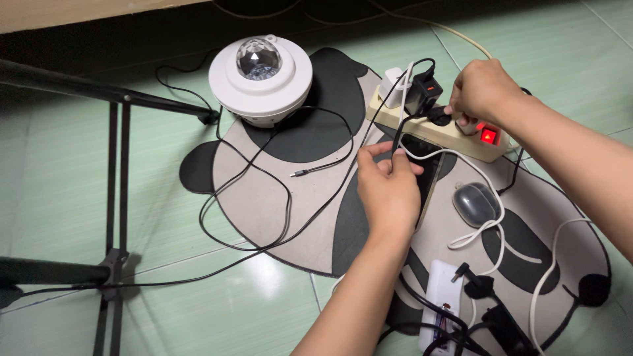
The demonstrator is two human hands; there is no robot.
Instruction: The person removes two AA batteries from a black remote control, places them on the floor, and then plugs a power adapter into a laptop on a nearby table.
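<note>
Right hand (pixel 483 91) closed on a black round plug (pixel 438 117) seated in a cream plastic power strip (pixel 455 135); left hand (pixel 389 184) pinching a thin black cable (pixel 394 142) over a dark flat phone (pixel 430 173).
Lit red rocker switch (pixel 488 136) beside the right fingers; likely hazards: live contact, snagged white cable (pixel 484 224), toppled white domed projector lamp (pixel 260 79).

Home floor: panda rug (pixel 277 198), green tiles (pixel 79 165)
</note>
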